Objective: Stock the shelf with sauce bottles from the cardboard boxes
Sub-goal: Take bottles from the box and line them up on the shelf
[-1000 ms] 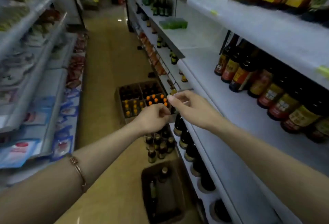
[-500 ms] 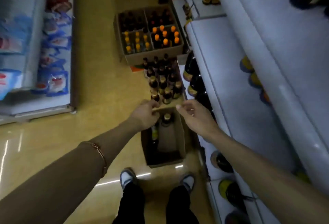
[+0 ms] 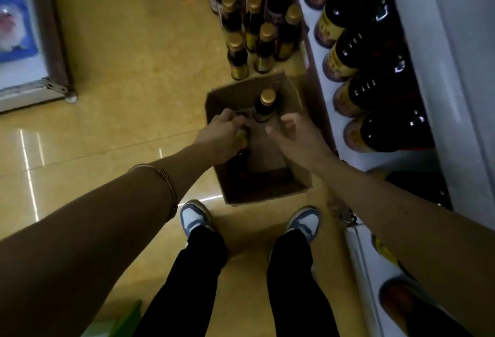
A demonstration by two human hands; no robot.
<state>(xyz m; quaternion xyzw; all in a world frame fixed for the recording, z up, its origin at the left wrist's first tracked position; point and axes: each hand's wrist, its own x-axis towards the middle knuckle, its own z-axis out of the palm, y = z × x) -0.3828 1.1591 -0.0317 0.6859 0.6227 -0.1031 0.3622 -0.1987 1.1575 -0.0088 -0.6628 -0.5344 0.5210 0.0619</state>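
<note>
An open cardboard box [image 3: 294, 95] stands on the floor in front of my feet. Inside it, my left hand [image 3: 222, 133] grips the neck of a dark sauce bottle [image 3: 242, 157] with a yellow label. A second dark bottle with a gold cap [image 3: 265, 105] stands upright at the box's far end. My right hand [image 3: 294, 135] hovers over the box with fingers loosely spread, holding nothing. The white shelf [image 3: 318, 68] on the right carries a row of large dark bottles [image 3: 375, 90].
Several gold-capped bottles [image 3: 251, 34] stand grouped on the yellow tiled floor beyond the box. A low display unit [image 3: 34, 90] lines the left side of the aisle. My shoes [image 3: 195, 218] are just behind the box. Something green [image 3: 120, 320] lies at the bottom left.
My view tipped down from the shelves to the floor. Both hands dropped from shelf height into the box, and the left hand took hold of a bottle.
</note>
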